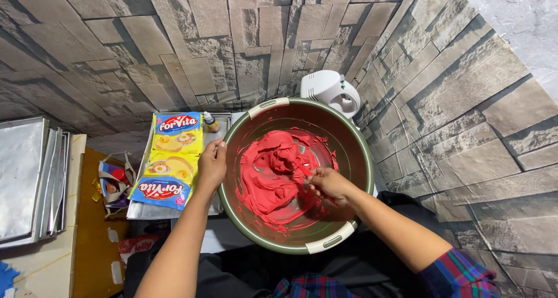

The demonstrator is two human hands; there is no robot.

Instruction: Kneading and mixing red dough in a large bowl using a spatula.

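A large green plastic bowl (363, 158) with white handles sits tilted toward me, holding thick red batter (267, 170). My left hand (212, 165) grips the bowl's left rim. My right hand (329, 185) is inside the bowl, closed on a small utensil (303, 171) smeared red, its tip in the batter. Bare streaks of the bowl's bottom show between the red smears.
Two yellow-and-blue packets (171, 158) lie on a metal tray (135, 211) left of the bowl, with a small bottle (210, 122) behind them. A white hand mixer (329, 90) stands behind the bowl. Stacked metal trays (29, 179) sit far left. Stone-pattern walls close in behind and on the right.
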